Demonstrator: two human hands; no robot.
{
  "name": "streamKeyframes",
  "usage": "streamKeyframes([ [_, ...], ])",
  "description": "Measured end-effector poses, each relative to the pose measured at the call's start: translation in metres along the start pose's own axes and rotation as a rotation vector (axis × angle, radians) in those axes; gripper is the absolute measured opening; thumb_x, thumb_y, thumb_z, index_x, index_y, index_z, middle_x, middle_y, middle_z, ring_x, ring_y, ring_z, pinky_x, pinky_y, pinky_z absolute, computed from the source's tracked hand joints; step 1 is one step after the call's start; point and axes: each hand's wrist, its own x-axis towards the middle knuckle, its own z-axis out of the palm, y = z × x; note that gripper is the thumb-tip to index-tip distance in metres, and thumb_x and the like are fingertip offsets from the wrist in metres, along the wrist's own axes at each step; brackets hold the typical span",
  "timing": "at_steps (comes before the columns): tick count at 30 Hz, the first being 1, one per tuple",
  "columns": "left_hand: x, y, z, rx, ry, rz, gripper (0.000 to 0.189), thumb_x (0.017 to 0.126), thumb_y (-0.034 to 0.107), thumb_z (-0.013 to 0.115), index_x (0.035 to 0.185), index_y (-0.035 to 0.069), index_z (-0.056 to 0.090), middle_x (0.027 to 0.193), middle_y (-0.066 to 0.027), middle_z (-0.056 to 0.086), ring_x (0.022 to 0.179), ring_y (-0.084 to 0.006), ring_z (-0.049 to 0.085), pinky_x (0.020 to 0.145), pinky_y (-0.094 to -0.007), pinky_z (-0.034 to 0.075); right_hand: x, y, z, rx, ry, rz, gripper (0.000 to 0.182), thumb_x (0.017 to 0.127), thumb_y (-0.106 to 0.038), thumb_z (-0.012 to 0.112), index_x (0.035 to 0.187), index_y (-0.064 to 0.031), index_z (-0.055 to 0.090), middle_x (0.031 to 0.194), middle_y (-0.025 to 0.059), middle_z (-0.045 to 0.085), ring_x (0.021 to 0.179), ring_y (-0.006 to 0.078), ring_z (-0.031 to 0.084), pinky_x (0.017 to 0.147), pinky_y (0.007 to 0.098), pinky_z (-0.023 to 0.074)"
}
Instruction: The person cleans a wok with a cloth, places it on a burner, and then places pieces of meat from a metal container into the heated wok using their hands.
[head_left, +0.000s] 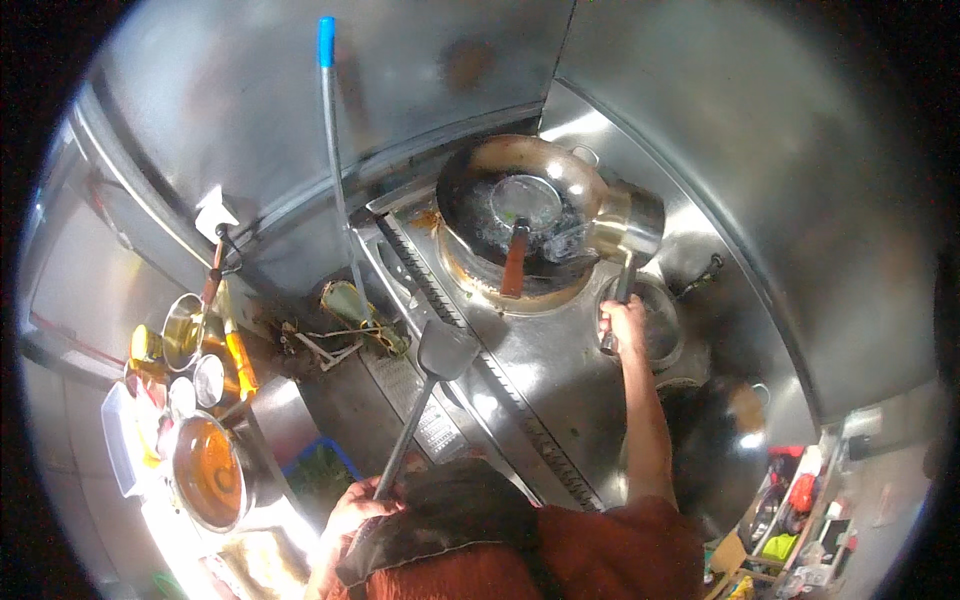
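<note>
My right hand (624, 326) grips the handle of a steel saucepan (628, 223), which is tipped on its side at the right rim of a large wok (469, 176). Clear liquid (568, 244) runs into the wok, where a shallow pool lies at the bottom. A wooden handle (514, 262) crosses the wok's near side; what it belongs to is unclear. Low in front of my body, my left hand (364, 508) holds a long-handled wok spatula (448, 352), its dark blade raised over the range's front edge.
Behind my right hand sits a round metal pot (667, 326); a second dark wok (705, 442) is nearer me. A blue-tipped metal pole (334, 142) stands at left. A bowl of orange-red liquid (210, 469) and an oil container (182, 334) crowd the left counter. Steel walls enclose the range.
</note>
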Motion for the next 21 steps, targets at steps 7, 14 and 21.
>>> streamKeyframes([
  [7, 0.012, 0.010, 0.004, 0.087, -0.061, -0.022, 0.037, 0.065, 0.001, 0.064, 0.101, -0.003, 0.056, 0.085, -0.0099, 0.064, 0.077, -0.0158, 0.060, 0.073, -0.0240, 0.046, 0.015, 0.042, -0.004, -0.627, 0.166, -0.412, 0.034, 0.075, -0.003, 0.059, 0.101, -0.0047, 0.036, 0.062, 0.0123, 0.056, 0.049, 0.0258, 0.058, 0.045, 0.0389, 0.0457],
  [14, 0.011, 0.014, 0.012, 0.095, -0.036, -0.022, 0.032, 0.064, 0.001, 0.062, 0.096, -0.003, 0.056, 0.082, -0.0106, 0.063, 0.072, -0.0162, 0.059, 0.068, -0.0237, 0.045, 0.002, 0.083, -0.060, -0.988, 0.367, -0.318, 0.045, 0.074, -0.009, 0.058, 0.111, -0.0068, 0.033, 0.073, 0.0237, 0.061, 0.073, 0.0430, 0.059, 0.066, 0.0497, 0.0455],
  [21, 0.016, 0.011, 0.011, 0.165, -0.038, -0.057, 0.032, 0.063, 0.002, 0.062, 0.094, -0.002, 0.057, 0.081, -0.0089, 0.063, 0.074, -0.0148, 0.058, 0.067, -0.0235, 0.044, 0.015, 0.117, -0.121, -1.003, 0.443, 0.087, 0.048, 0.075, -0.010, 0.057, 0.115, 0.0054, 0.035, 0.092, 0.0267, 0.061, 0.089, 0.0412, 0.059, 0.079, 0.0454, 0.0476],
])
